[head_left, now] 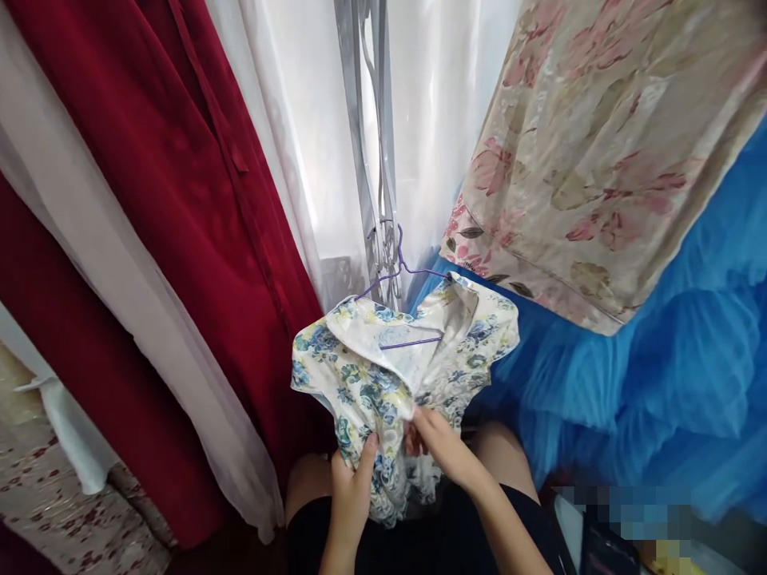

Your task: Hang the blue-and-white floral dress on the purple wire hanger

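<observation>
A white top with blue and yellow flowers [365, 375] hangs on a purple wire hanger [400, 254] before me. Its wrap neckline lies open, and the hanger's bottom bar shows through it. My left hand [353, 473] grips the front of the floral top at the lower left, thumb over the fabric. At the point of the V-neck, the fingers of my right hand [432, 441] pinch the edge of the cloth. The ruffled lower part of the top droops over my lap.
The hanger hooks onto a strip of grey ribbons or straps [376, 120] with a chain. Red fabric [197, 319] and a sheer white curtain [300, 120] hang to the left. On the right are a floral curtain [569, 176] and blue tulle [647, 391]. A blurred patch covers the lower right.
</observation>
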`<state>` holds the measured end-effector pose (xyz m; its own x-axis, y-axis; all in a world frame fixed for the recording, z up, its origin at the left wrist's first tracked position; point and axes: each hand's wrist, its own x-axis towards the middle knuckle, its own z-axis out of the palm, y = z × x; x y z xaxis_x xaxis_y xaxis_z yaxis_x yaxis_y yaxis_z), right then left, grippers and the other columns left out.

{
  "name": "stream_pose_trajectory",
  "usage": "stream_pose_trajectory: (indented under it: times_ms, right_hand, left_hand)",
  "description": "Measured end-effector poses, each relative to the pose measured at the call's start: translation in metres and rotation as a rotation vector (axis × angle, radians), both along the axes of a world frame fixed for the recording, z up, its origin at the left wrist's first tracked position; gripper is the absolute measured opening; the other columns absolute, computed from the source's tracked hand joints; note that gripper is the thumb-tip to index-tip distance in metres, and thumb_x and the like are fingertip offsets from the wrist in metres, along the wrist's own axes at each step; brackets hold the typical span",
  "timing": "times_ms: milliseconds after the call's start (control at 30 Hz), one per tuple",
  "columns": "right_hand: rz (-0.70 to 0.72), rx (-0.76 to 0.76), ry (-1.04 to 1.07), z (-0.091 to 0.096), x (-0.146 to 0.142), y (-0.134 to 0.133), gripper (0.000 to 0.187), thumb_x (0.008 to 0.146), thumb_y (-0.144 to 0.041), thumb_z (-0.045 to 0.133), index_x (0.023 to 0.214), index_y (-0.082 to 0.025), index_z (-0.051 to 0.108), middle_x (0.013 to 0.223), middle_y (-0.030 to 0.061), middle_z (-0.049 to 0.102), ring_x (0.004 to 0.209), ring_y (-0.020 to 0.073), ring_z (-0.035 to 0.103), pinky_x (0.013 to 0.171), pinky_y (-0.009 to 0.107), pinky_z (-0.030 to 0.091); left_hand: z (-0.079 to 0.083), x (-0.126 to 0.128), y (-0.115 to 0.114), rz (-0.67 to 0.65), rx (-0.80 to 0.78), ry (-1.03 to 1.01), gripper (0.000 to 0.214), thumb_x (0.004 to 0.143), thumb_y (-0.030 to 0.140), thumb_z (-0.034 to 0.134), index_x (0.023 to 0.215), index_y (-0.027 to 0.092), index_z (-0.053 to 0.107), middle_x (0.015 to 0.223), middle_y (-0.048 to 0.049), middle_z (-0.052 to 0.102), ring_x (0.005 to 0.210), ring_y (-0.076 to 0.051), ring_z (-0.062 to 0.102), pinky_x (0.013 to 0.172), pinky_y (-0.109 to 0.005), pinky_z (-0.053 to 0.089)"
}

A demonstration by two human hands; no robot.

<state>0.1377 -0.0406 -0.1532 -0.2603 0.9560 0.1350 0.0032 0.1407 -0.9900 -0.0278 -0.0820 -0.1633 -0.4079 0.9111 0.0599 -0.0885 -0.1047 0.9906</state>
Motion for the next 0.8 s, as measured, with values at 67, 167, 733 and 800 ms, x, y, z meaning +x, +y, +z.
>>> stream_pose_trajectory:
  times_ms: [67, 167, 733, 800]
  right_hand:
    - [0.078, -0.035, 0.026, 0.011, -0.017, 0.007, 0.048, 0.097, -0.055, 0.051, 0.063, -0.021, 0.055, 0.052, 0.0007, 0.057, 0.053, 0.0173, 0.053, 0.058, 0.03, 0.041]
    - [0.007, -0.118, 0.169, 0.014, -0.029, 0.011, 0.041, 0.091, -0.052, 0.055, 0.065, -0.021, 0.054, 0.047, -0.0025, 0.052, 0.044, 0.0126, 0.042, 0.049, 0.027, 0.032]
    - [-0.138, -0.257, 0.369, 0.007, -0.006, 0.001, 0.028, 0.083, -0.039, 0.06, 0.067, -0.022, 0.046, 0.047, -0.005, 0.052, 0.041, 0.0093, 0.036, 0.046, 0.023, 0.026]
    - [0.004, -0.211, 0.267, 0.008, 0.008, -0.005, 0.028, 0.085, -0.04, 0.064, 0.07, -0.021, 0.051, 0.05, -0.0034, 0.057, 0.044, 0.01, 0.04, 0.049, 0.024, 0.029]
  left_hand:
    - [0.006, -0.006, -0.001, -0.003, 0.011, -0.001, 0.048, 0.073, 0.051, 0.082, 0.106, 0.016, 0.077, 0.11, -0.0139, 0.078, 0.117, -0.036, 0.069, 0.098, -0.041, 0.056]
    - [0.01, -0.014, -0.005, 0.049, -0.003, 0.02, 0.049, 0.073, 0.05, 0.082, 0.108, 0.016, 0.077, 0.115, -0.0132, 0.077, 0.118, -0.036, 0.068, 0.098, -0.042, 0.056]
    - [0.0, 0.003, -0.008, 0.126, -0.004, -0.052, 0.059, 0.077, 0.047, 0.082, 0.126, 0.017, 0.068, 0.135, -0.0148, 0.067, 0.131, -0.033, 0.06, 0.11, -0.042, 0.047]
    - [-0.005, -0.004, -0.002, 0.18, -0.002, -0.074, 0.056, 0.08, 0.045, 0.08, 0.127, 0.018, 0.066, 0.133, -0.014, 0.068, 0.131, -0.033, 0.059, 0.11, -0.044, 0.047]
